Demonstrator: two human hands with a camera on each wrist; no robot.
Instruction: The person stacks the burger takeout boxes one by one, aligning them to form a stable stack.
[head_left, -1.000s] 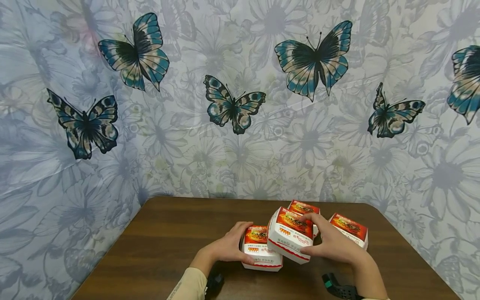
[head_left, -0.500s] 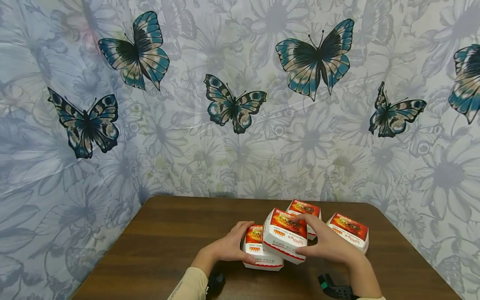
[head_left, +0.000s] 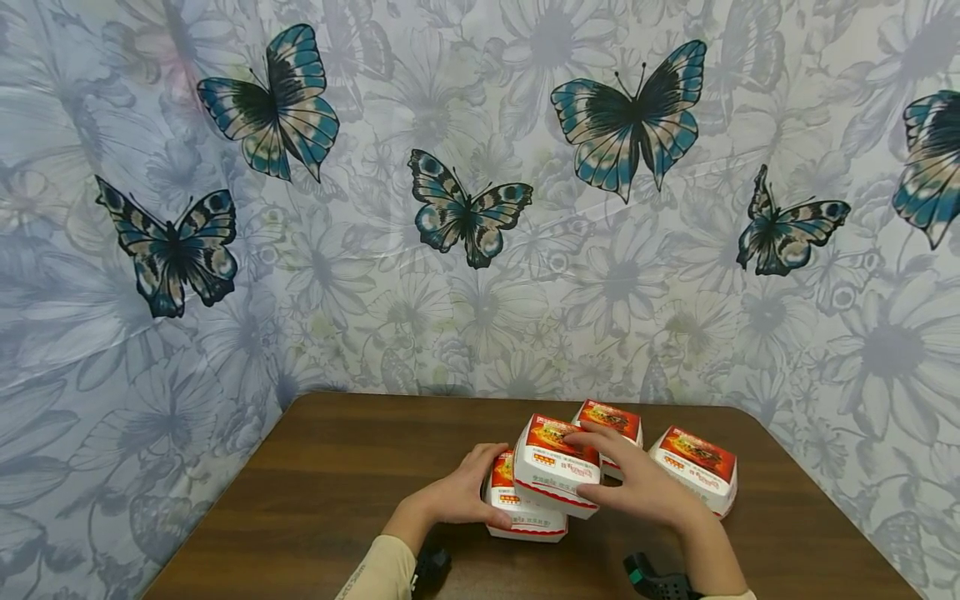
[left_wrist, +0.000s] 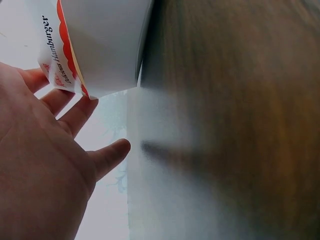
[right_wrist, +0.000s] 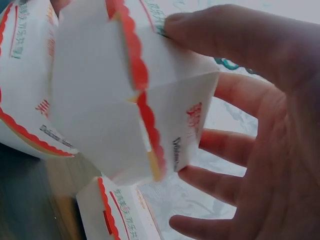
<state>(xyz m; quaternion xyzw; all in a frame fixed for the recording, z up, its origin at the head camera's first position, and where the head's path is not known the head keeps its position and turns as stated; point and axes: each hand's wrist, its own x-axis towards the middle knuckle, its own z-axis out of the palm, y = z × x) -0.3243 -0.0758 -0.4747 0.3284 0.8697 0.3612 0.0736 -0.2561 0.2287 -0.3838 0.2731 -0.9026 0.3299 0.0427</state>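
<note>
The right hand (head_left: pixel 639 482) pinches the upper box (head_left: pixel 553 468) askew, partly over the lower box (head_left: pixel 529 520) the left hand (head_left: pixel 452 493) grips on the table (head_left: pixel 337 475) — seemingly not squared up yet, with a third box (head_left: pixel 606 413) near the far edge and a fourth box (head_left: pixel 699 465) toward the far-right corner unstacked

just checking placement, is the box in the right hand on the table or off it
Off the table: in the head view, the held box hangs over the lower box. Whether they touch, I cannot tell.
</note>
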